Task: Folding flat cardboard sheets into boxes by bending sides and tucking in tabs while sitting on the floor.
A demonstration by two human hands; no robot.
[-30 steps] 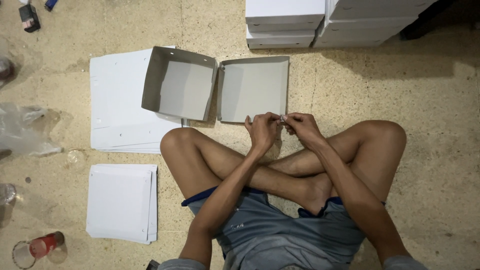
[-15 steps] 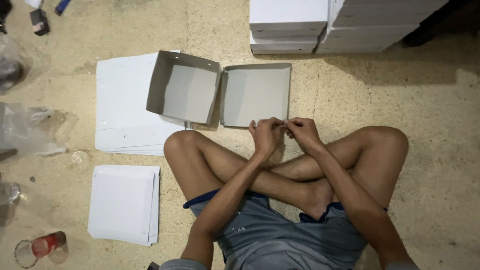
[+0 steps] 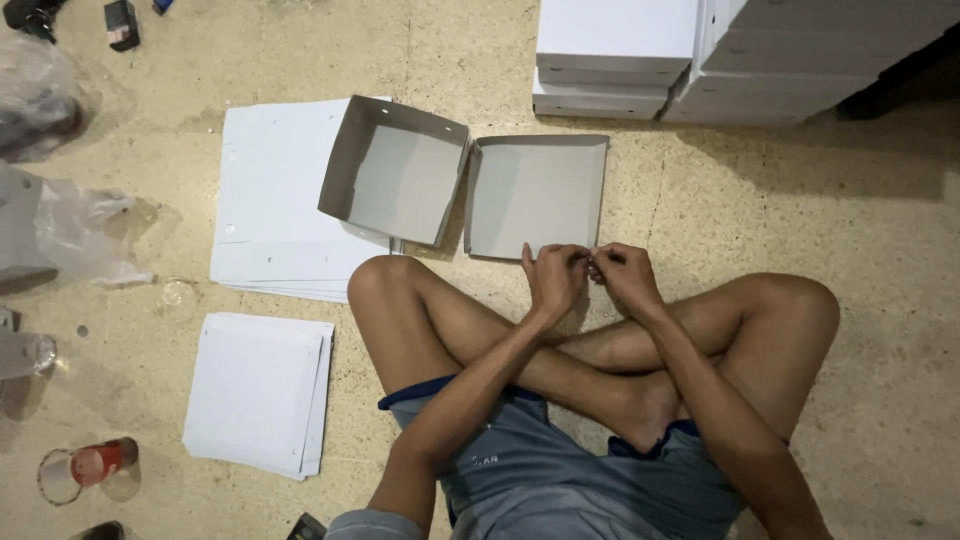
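I sit cross-legged on the floor. My left hand (image 3: 553, 281) and my right hand (image 3: 626, 277) meet fingertip to fingertip at the near edge of a shallow grey cardboard box tray (image 3: 535, 185) that lies open in front of my knees. Both hands pinch that near edge; the exact grip is hidden by the fingers. A deeper grey box half (image 3: 392, 168) stands tilted just left of the tray and touches its side. It rests on a stack of flat white card sheets (image 3: 265, 190).
A second, smaller stack of white sheets (image 3: 255, 390) lies at my left. Finished white boxes (image 3: 620, 50) are piled at the back right. A clear plastic bag (image 3: 70, 225), a tape roll (image 3: 85, 468) and small dark items (image 3: 120, 22) lie along the left side.
Both hands stay pinched at the tray's near edge with only small finger movement. The view has shifted slightly downward.
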